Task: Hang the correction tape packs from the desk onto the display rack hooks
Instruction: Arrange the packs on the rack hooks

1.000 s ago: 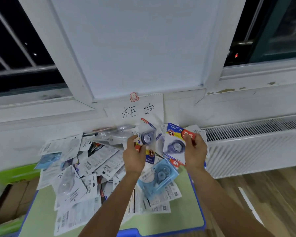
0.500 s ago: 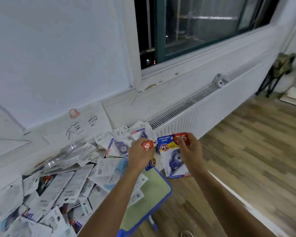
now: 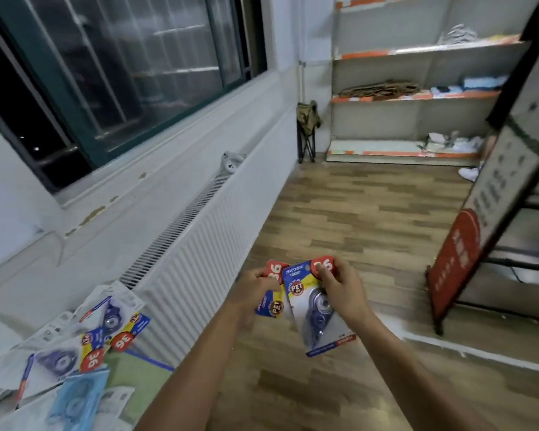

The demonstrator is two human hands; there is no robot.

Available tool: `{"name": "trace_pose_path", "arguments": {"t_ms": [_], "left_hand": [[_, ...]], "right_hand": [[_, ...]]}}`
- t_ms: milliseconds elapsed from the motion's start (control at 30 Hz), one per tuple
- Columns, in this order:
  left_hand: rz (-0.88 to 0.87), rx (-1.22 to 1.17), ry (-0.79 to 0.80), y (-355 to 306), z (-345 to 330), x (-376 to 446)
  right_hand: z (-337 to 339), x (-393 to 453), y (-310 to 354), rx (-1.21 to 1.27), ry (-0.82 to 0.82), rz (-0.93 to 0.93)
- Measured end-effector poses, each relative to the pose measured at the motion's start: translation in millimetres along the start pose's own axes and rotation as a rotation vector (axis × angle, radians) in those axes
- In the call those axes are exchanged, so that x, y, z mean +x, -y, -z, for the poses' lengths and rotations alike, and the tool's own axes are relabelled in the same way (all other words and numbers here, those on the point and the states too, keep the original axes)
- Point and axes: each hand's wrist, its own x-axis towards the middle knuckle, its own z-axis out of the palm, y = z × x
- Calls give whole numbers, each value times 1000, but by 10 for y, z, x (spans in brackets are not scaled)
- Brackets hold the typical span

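I see both hands raised over the wooden floor (image 3: 339, 213), each holding a correction tape pack. The right hand (image 3: 344, 289) pinches the top of the front pack (image 3: 316, 306) at its red "36" label; that pack's long axis runs from the far top edge down toward me, tilted a little to the right, printed face up. The left hand (image 3: 254, 289) curls its fingers round a second pack (image 3: 273, 293), which sits just left of the first and partly under it, its own red label pointing far. At near left, a loose pile of packs (image 3: 75, 353) lies on the green desk (image 3: 143, 387). A white radiator (image 3: 206, 244) runs along the wall beneath the window (image 3: 122, 73). Shelving (image 3: 417, 98) stands at the far end, and a red sign (image 3: 458, 262) leans at right.
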Motion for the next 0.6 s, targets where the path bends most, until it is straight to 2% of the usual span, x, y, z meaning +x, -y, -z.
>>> {"name": "trace_pose_path", "arguments": {"t_ms": [133,267,467,600], "left_hand": [[77,-61,171,-131,-1058,147],[53,-131,321,-216,-2131,264],[10,-183,379,-353,-3548,335],[-13,-196,458,-469,-4336,423]], "right_hand": [[1081,36,-273,-67,-162,-38],[2128,70,-460,-101,-391,-46],[3332,74,-676,-80,-720,-85],[3955,137,-766,-111,-865,-74]]}}
